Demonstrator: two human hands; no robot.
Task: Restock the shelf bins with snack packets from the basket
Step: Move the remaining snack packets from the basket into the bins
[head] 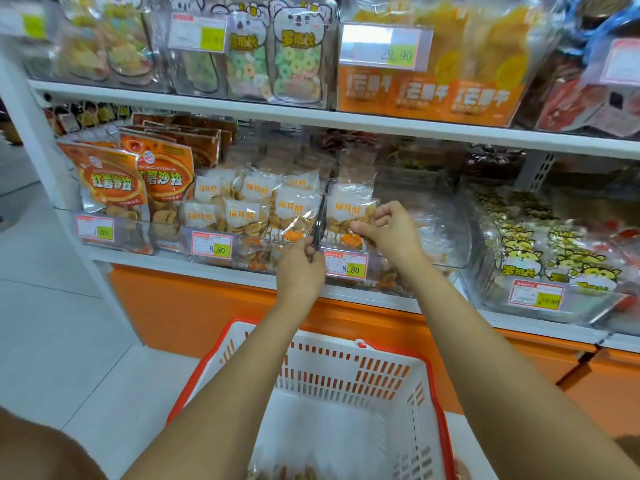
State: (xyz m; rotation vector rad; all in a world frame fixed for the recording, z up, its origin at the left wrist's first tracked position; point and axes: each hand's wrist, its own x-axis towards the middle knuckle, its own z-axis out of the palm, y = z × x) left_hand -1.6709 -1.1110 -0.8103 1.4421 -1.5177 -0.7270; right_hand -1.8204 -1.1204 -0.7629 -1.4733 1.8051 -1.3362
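Observation:
A clear snack packet (pixel 349 209) with orange writing and golden chips stands in a clear shelf bin (pixel 446 237). My right hand (pixel 388 230) pinches that packet at its right edge. My left hand (pixel 301 268) grips the thin dark divider (pixel 320 216) between this bin and the fuller bin (pixel 207 237) on its left, which holds several like packets. The white basket (pixel 346 427) with a red rim sits below my arms; a few packets show at its bottom near the lower frame edge.
Orange pouches (pixel 110 181) fill the far-left bin. Yellow cat-print packets (pixel 540 247) lie in the bin to the right. An upper shelf (pixel 311 116) carries candy rings and orange bags. An orange cabinet front (pixel 207 306) runs under the shelf. White floor lies at left.

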